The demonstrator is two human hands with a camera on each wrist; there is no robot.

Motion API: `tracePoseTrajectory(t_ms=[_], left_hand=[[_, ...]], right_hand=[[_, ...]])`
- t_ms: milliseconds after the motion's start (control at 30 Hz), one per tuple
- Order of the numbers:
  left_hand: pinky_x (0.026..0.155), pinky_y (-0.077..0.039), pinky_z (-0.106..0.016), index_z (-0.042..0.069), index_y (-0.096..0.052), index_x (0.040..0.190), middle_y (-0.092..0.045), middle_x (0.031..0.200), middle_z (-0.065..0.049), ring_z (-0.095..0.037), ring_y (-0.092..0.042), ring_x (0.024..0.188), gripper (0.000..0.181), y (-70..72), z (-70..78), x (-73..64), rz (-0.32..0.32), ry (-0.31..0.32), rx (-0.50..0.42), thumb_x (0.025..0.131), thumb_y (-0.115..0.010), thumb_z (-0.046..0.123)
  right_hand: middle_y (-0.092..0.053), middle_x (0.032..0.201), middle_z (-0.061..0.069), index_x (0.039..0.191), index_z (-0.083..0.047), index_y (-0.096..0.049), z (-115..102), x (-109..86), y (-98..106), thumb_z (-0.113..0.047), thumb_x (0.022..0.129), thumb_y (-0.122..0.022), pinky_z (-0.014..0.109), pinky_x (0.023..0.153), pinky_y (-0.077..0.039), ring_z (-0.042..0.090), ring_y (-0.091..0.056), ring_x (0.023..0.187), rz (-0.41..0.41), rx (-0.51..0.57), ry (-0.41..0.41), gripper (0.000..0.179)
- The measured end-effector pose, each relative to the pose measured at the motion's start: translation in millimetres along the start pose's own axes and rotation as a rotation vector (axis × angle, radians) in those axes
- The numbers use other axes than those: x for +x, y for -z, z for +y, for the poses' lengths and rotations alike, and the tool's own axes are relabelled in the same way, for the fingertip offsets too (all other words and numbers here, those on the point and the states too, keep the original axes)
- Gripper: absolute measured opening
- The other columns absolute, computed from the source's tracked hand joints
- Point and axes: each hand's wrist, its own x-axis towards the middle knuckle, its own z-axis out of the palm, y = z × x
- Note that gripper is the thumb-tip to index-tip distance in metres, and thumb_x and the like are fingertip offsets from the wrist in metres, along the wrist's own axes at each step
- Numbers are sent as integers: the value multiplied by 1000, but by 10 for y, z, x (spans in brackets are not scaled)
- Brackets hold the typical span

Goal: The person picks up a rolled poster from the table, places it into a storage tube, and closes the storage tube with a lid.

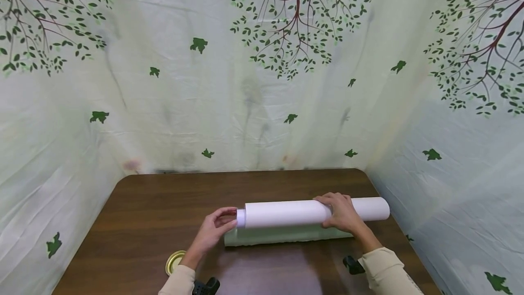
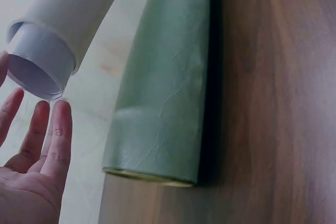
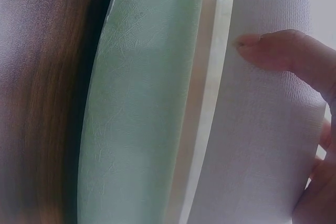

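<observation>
A long white textured roll is held up over the table, lying crosswise in the head view. Its narrower white inner tube sticks out at the left end, and that end is hollow in the left wrist view. My right hand grips the roll right of its middle, thumb on the near side. The left hand has its fingers spread, fingertips right at the inner tube's rim. A green cylinder with a gold-coloured end rim lies on the table just below the roll.
A round gold-rimmed lid lies beside the left wrist on the brown wooden table. Dark wrist devices show near both sleeves. A pale curtain printed with trees and leaves surrounds the table's back and sides.
</observation>
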Motion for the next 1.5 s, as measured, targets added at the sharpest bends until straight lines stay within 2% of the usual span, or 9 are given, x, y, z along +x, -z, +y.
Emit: tracePoseTrajectory(t_ms=[267,833,1100,1267,1500], left_hand=[[80,-51,-21,-8,-57,123,-59,122,-26,-36,-60,109,38,-133,-6,26,30,15,2,88,-68,4],[75,-51,-24,-8,-61,120,-63,116,-23,-33,-61,101,35,-232,11,47,50,8,72,87,-69,3],[74,-51,-24,-6,-63,119,-64,114,-21,-31,-61,100,35,-229,20,33,64,30,97,87,-70,5],[76,-51,-24,-4,-64,118,-66,113,-20,-31,-62,99,34,-203,7,8,84,20,99,86,-71,7],[79,-51,-24,-2,-66,115,-64,116,-21,-25,-63,97,32,-55,-25,-30,95,11,129,85,-72,7]], right_hand=[[-66,107,3,120,-13,-68,-7,0,23,-17,56,-90,54,89,-33,29,-56,100,1,-9,11,67],[-66,107,3,119,-14,-68,-5,3,14,-17,56,-90,54,89,-33,30,-57,102,-4,-3,9,67],[-66,108,3,119,-14,-68,-27,-4,26,-17,56,-90,54,90,-33,29,-57,102,-10,1,12,67],[-66,108,4,119,-14,-68,-43,0,29,-17,56,-89,55,90,-32,30,-57,102,-13,4,15,67],[-66,109,4,120,-13,-68,-38,1,33,-17,56,-89,55,90,-32,30,-56,102,-19,-10,-4,67]])
